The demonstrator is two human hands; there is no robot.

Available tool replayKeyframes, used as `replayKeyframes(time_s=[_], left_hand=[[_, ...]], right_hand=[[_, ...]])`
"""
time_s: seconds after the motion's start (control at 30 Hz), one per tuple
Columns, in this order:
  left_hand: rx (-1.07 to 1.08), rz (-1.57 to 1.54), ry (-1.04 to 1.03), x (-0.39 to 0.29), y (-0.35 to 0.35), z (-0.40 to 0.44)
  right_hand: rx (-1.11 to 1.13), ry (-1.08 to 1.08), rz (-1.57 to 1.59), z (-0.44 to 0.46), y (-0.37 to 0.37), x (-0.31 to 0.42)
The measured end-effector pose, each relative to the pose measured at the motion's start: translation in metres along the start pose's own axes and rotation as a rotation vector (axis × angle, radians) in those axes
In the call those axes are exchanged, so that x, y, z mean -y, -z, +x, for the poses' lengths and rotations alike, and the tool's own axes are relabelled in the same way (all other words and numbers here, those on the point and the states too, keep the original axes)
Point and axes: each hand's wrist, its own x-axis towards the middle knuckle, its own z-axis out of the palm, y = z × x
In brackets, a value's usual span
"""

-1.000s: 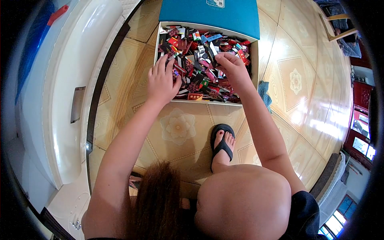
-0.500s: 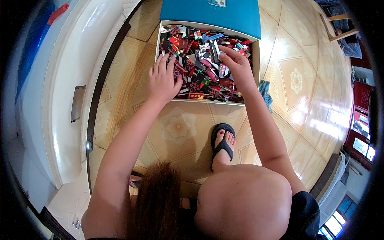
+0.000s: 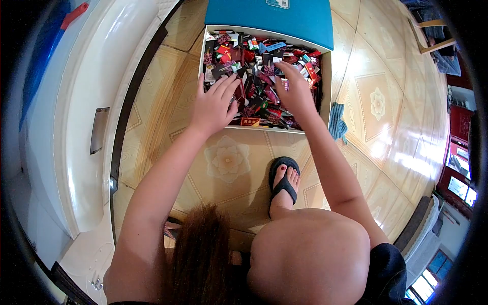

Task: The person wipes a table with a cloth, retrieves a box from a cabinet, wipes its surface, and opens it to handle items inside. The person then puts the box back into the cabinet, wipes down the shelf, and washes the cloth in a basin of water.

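Observation:
A shallow white-rimmed box [image 3: 327, 89] stands on the floor in front of me, its teal lid [image 3: 269, 15] folded back on the far side. It is full of small printed card pieces [image 3: 256, 84] in red, black, white and pink. My left hand [image 3: 216, 104] lies over the left part of the heap, fingers spread and touching the pieces. On the right side, my right hand [image 3: 296, 91] is just over the pieces, thumb and fingers apart, with nothing visible between them.
A blue-grey cloth [image 3: 337, 121] lies on the tiled floor against the box's right side. My foot in a black flip-flop [image 3: 283, 185] is below the box. A white cabinet [image 3: 86, 152] runs along the left, and a wooden-framed chair [image 3: 432, 35] stands far right.
My right hand has moved slightly down and left, and a black-and-white piece at its fingertips no longer shows there. My left hand has shifted right, and pieces under both hands have been stirred.

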Motion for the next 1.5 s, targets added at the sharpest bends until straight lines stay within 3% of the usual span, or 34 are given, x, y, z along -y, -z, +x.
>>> replayKeyframes(time_s=[0.1, 0.27, 0.53, 0.67, 1.13, 1.23, 1.33, 1.5], left_hand=[[-0.04, -0.089, 0.043, 0.0, 0.0, -0.001], [-0.14, -0.047, 0.156, 0.002, -0.005, -0.001], [-0.162, 0.006, 0.173, 0.004, -0.013, -0.001], [-0.071, 0.069, 0.133, 0.005, -0.014, 0.0], [-0.051, -0.117, 0.003, 0.004, -0.007, 0.0], [-0.064, -0.225, 0.093, 0.003, -0.005, 0.002], [-0.147, -0.116, 0.13, 0.002, -0.009, 0.004], [0.038, -0.079, 0.427, -0.016, -0.024, 0.022]], right_hand=[[0.079, 0.213, -0.102, -0.006, -0.018, 0.023], [0.234, 0.342, -0.368, -0.015, -0.053, 0.043], [0.21, 0.159, -0.45, -0.017, -0.044, 0.008], [0.188, 0.1, -0.506, -0.018, -0.027, -0.009], [0.178, 0.127, -0.303, -0.006, 0.007, -0.004], [0.051, 0.111, -0.259, 0.002, 0.022, -0.01], [-0.028, -0.04, -0.247, 0.004, 0.033, -0.043], [0.003, -0.221, -0.192, -0.009, 0.023, -0.094]])
